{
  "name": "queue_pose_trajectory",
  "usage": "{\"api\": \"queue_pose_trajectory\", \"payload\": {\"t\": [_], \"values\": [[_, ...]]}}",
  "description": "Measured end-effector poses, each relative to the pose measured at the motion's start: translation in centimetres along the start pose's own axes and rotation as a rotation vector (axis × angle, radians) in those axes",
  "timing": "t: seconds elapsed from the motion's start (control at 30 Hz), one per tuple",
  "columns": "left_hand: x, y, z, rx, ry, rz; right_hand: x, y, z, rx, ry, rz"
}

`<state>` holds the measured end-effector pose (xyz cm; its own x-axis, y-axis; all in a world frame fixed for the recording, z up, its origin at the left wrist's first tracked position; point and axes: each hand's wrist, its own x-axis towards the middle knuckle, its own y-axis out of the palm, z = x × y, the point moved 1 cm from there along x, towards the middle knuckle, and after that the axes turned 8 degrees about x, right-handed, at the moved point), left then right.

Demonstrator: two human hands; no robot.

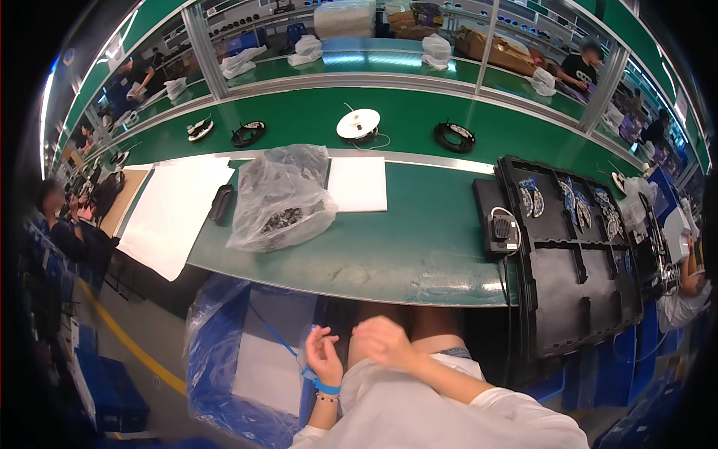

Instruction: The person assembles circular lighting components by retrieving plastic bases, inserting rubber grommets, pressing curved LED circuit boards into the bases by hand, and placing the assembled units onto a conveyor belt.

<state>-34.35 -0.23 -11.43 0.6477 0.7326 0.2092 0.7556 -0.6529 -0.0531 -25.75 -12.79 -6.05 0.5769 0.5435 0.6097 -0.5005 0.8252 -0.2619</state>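
Observation:
My left hand (pixel 324 359) is raised over my lap, its fingers loosely bent and apart, with nothing seen in it. A blue wrist strap (pixel 326 388) with a cord is on that wrist, beside a beaded bracelet. Close by on the right, above my thighs, is my right hand (pixel 381 343). Its back faces up, the fingers are a little blurred and partly spread, and no object shows in it. Both hands are below the front edge of the green worktable (pixel 359 266). On the table lies a clear plastic bag (pixel 288 191) with small dark metallic parts inside.
A black compartment tray (pixel 553 318) on the right holds several metallic parts with blue bits. Beside it sits a small black device (pixel 502 232). White sheets (pixel 176 213) lie left. A white disc (pixel 358 123) and black rings stand on the conveyor. A plastic-lined blue bin (pixel 213 359) is lower left.

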Motion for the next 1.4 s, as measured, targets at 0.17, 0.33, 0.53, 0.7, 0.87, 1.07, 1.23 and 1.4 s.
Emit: {"api": "queue_pose_trajectory", "payload": {"t": [0.17,0.33,0.53,0.7,0.87,1.07,1.23,1.4], "values": [[2.6,1.3,-2.0,-0.35,-0.122,-0.109,-1.9,3.7,3.2,0.28,0.14,0.29],[3.2,1.8,-2.3,-0.356,-0.157,-0.111,-1.5,3.9,2.9,0.306,0.253,0.359],[3.7,3.8,-3.6,-0.327,-0.194,0.046,-2.1,2.6,3.2,0.239,0.358,0.367],[3.7,6.4,-5.3,-0.35,-0.347,0.415,-1.8,-0.1,2.9,0.805,0.654,0.171],[3.6,4.4,-9.3,-0.343,-0.702,0.916,2.3,-3.0,2.1,1.25,0.826,-0.205],[5.6,0.6,-13.2,0.325,0.35,1.001,5.1,-8.7,1.2,1.126,0.678,-0.188],[4.4,1.5,-12.1,0.25,0.156,0.958,5.4,-5.0,3.4,1.24,0.633,0.271],[4.2,-3.3,-10.8,0.246,-0.064,0.699,10.2,-9.9,8.0,0.366,0.15,-0.184]]}}
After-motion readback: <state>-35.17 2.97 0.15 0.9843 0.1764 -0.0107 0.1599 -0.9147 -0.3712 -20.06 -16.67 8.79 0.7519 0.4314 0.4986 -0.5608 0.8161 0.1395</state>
